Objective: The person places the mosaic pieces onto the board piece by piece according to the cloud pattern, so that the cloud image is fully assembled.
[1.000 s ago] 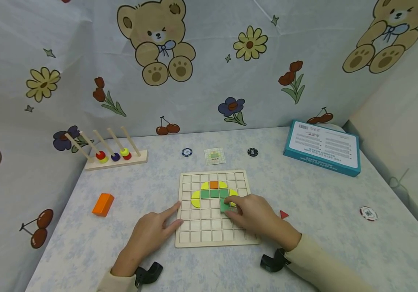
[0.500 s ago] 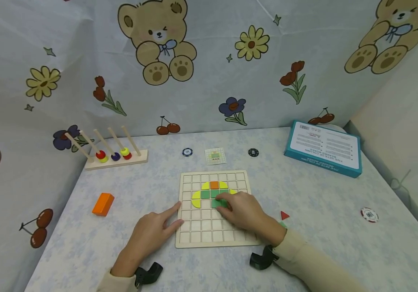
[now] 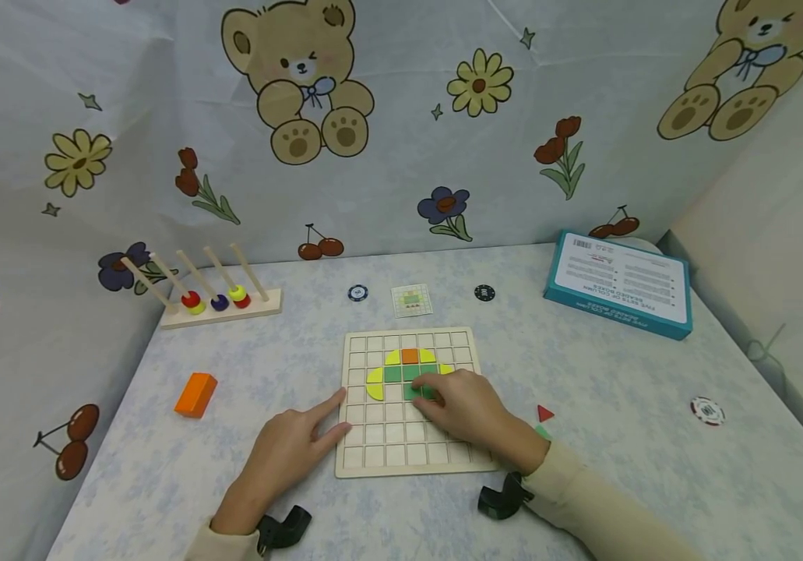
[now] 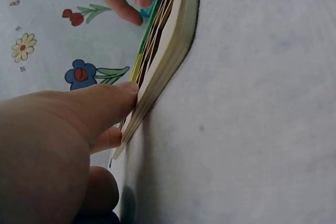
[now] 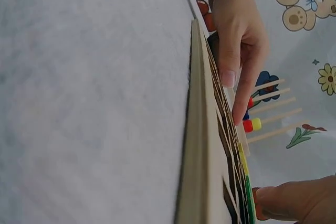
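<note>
Green square tile under fingers

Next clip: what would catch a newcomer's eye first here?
Mid-table, the wooden grid board with its yellow, green and orange tile figure, where the right hand presses a green tile into a cell. The left hand steadies the board's left edge. Behind hangs a teddy-bear backdrop.
</note>
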The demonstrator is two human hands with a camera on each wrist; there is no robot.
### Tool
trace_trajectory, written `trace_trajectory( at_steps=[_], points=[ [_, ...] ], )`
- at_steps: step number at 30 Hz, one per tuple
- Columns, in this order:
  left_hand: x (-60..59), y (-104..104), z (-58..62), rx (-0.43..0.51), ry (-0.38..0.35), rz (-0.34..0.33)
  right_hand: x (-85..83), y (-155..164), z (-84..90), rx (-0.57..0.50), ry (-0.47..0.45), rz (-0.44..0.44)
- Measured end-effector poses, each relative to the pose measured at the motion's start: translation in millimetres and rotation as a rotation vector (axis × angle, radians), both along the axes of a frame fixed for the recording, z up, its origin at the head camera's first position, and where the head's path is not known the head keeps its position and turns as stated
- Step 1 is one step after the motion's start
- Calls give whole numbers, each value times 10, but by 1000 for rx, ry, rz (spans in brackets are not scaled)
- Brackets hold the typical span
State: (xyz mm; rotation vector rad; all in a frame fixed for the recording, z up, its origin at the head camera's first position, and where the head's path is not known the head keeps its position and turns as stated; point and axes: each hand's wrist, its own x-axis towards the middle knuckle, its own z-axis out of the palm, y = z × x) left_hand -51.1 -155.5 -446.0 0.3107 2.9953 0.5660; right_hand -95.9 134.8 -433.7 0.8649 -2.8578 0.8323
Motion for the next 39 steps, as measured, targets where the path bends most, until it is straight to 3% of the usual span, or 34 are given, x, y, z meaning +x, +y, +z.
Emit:
trace_trajectory(
  at_steps=[7, 19, 24, 30, 39],
  points=[
    [0, 15, -14, 7, -7, -2, 52, 234, 113, 38, -29, -55],
    [-5, 16, -4, 6, -1, -13, 309, 1035, 228, 114, -154, -86],
    [0, 11, 3, 5, 2, -8, 443, 1279, 217, 99, -207, -115],
    [5, 2, 6, 14, 7, -10, 613, 1501, 130, 58, -156, -195],
    [11, 16, 5, -5, -2, 6, 779, 1544, 28, 95, -156, -329]
  ],
)
